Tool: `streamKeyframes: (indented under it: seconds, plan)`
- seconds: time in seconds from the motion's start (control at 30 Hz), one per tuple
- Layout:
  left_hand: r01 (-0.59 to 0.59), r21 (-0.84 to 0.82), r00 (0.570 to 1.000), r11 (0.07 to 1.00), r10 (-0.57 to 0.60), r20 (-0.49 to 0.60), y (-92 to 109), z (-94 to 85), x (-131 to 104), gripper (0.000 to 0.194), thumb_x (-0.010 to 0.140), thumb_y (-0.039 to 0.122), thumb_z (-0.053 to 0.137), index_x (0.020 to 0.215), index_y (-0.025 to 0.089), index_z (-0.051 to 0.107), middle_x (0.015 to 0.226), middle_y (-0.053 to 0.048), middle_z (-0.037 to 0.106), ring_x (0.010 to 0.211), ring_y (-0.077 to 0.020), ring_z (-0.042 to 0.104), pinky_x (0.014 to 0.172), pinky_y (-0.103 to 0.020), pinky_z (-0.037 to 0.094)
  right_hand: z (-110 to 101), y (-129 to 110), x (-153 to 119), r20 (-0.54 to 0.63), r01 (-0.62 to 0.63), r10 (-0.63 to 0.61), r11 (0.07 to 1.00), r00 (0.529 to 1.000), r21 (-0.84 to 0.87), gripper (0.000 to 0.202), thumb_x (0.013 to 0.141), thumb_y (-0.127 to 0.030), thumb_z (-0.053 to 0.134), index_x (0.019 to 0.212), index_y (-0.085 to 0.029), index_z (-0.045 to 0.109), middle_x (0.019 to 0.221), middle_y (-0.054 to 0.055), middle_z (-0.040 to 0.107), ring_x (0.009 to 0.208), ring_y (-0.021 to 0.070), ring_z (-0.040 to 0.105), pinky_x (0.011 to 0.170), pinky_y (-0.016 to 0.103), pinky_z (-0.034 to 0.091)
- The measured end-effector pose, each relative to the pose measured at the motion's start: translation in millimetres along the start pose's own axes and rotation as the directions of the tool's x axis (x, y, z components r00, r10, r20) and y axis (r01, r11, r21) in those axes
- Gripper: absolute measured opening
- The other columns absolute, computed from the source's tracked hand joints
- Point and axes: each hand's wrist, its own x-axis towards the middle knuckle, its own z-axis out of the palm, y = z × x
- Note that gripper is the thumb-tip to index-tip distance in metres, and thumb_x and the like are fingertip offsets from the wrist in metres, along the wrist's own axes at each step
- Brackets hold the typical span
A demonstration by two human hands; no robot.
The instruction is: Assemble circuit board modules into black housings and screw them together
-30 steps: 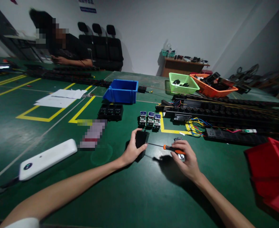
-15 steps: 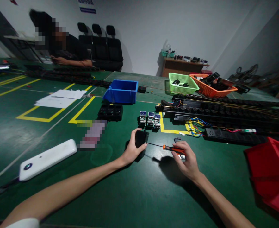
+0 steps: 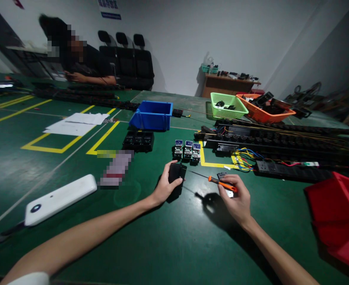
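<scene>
My left hand (image 3: 164, 188) is closed around a small black box-shaped part (image 3: 176, 173), thumb on its near side. In my right hand (image 3: 236, 196) is a screwdriver (image 3: 222, 184) with an orange and black handle. Its thin shaft points left and its tip stands a little apart from the black part. Partly behind my right fingers, a small dark and silvery piece (image 3: 222, 175) lies on the table. Just beyond my left hand, three small circuit modules (image 3: 188, 151) with blue tops stand in a row.
A blue bin (image 3: 152, 114) and black module block (image 3: 139, 140) stand beyond my left hand. Black rails (image 3: 269, 138) with loose wires stretch right, before green (image 3: 228, 107) and orange baskets (image 3: 263, 113). A red bin (image 3: 337, 217) sits near right, a white device (image 3: 60, 200) left. A person (image 3: 82, 59) sits opposite.
The screwdriver has moved right and its tip has come away from the black part. My right hand has shifted slightly right and its grip on the handle looks changed.
</scene>
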Motion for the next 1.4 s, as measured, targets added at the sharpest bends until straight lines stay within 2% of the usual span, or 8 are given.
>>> streamKeyframes:
  seconds: [0.17, 0.4, 0.57, 0.8, 0.9, 0.97, 1.2, 1.4]
  plan:
    - [0.020, -0.116, 0.999, 0.993, -0.015, 0.049, 0.0, -0.6, 0.5, 0.071, 0.081, 0.033, 0.063, 0.139, 0.023, 0.025, 0.107, -0.011, 0.064, 0.096, -0.0246, 0.066, 0.078, -0.036, 0.052, 6.0, 6.5, -1.6, 0.124, -0.127, 0.132, 0.991, 0.983, -0.049, 0.009, 0.082, -0.023, 0.064, 0.087, -0.019, 0.058, 0.089, 0.005, 0.060, 0.082, 0.0190, 0.060, 0.072, 0.030, 0.048]
    - [0.030, -0.157, 0.998, 0.987, -0.020, 0.063, -4.3, -1.8, 0.0, 0.070, 0.079, 0.033, 0.064, 0.139, 0.023, 0.029, 0.103, -0.009, 0.065, 0.087, -0.0206, 0.065, 0.077, -0.036, 0.053, 22.9, 11.9, -15.1, 0.306, -0.111, 0.147, 0.985, 0.941, -0.132, 0.008, 0.085, -0.026, 0.060, 0.085, -0.019, 0.055, 0.082, 0.004, 0.060, 0.074, 0.0177, 0.058, 0.067, 0.029, 0.045]
    - [0.069, -0.164, 0.996, 0.984, -0.057, 0.075, -5.5, -1.5, -0.8, 0.065, 0.081, 0.037, 0.063, 0.136, 0.025, 0.031, 0.095, -0.004, 0.060, 0.073, -0.0148, 0.059, 0.066, -0.030, 0.053, 24.9, 12.6, -16.8, 0.335, -0.055, 0.150, 0.959, 0.930, -0.277, 0.008, 0.086, -0.025, 0.057, 0.085, -0.019, 0.054, 0.079, 0.004, 0.058, 0.071, 0.0175, 0.054, 0.065, 0.029, 0.043]
    - [0.028, -0.075, 0.988, 0.997, -0.016, 0.153, -0.4, -2.4, -5.6, 0.052, 0.086, 0.041, 0.055, 0.132, 0.020, 0.041, 0.117, -0.009, 0.058, 0.095, -0.0197, 0.058, 0.084, -0.035, 0.050, 25.6, 6.6, -11.2, 0.314, 0.069, 0.045, 0.936, 0.948, -0.345, 0.009, 0.084, -0.027, 0.059, 0.086, -0.019, 0.058, 0.082, 0.007, 0.061, 0.080, 0.0227, 0.053, 0.070, 0.035, 0.045]
    - [-0.032, -0.078, 0.977, 0.996, 0.048, 0.210, 3.0, -0.3, -9.7, 0.062, 0.086, 0.042, 0.054, 0.140, 0.021, 0.034, 0.137, -0.012, 0.049, 0.119, -0.0261, 0.050, 0.098, -0.041, 0.044, 32.5, -6.5, -11.6, 0.279, 0.019, 0.032, 0.984, 0.960, -0.179, 0.016, 0.087, -0.029, 0.057, 0.099, -0.019, 0.060, 0.094, 0.009, 0.065, 0.090, 0.0240, 0.056, 0.079, 0.039, 0.047]
    - [-0.062, -0.109, 0.964, 0.992, 0.088, 0.249, 5.0, 2.2, -13.1, 0.067, 0.085, 0.042, 0.055, 0.144, 0.022, 0.029, 0.144, -0.013, 0.043, 0.131, -0.0279, 0.041, 0.106, -0.044, 0.037, 40.6, -17.3, -13.6, 0.328, -0.170, 0.151, 0.985, 0.933, 0.028, 0.025, 0.091, -0.030, 0.052, 0.114, -0.020, 0.057, 0.103, 0.009, 0.066, 0.091, 0.0212, 0.061, 0.082, 0.038, 0.049]
    - [-0.023, -0.147, 0.944, 0.989, 0.070, 0.324, 7.7, 6.3, -18.7, 0.074, 0.088, 0.045, 0.051, 0.149, 0.024, 0.015, 0.151, -0.014, 0.034, 0.133, -0.0288, 0.041, 0.107, -0.048, 0.036, 72.6, -34.2, -21.3, 0.484, -0.561, 0.322, 0.652, 0.814, 0.509, 0.039, 0.092, -0.041, 0.051, 0.128, -0.026, 0.051, 0.116, 0.007, 0.064, 0.098, 0.0218, 0.064, 0.079, 0.036, 0.055]
    - [-0.136, 0.131, 0.915, 0.982, 0.073, 0.398, 13.9, -5.5, -18.5, 0.078, 0.087, 0.041, 0.056, 0.149, 0.022, 0.013, 0.147, -0.017, 0.037, 0.128, -0.0291, 0.047, 0.107, -0.047, 0.037, 84.9, -29.3, -28.2, 0.428, -0.526, 0.313, 0.607, 0.848, 0.597, 0.043, 0.081, -0.038, 0.068, 0.120, -0.026, 0.055, 0.120, 0.005, 0.063, 0.109, 0.0224, 0.060, 0.097, 0.039, 0.047]
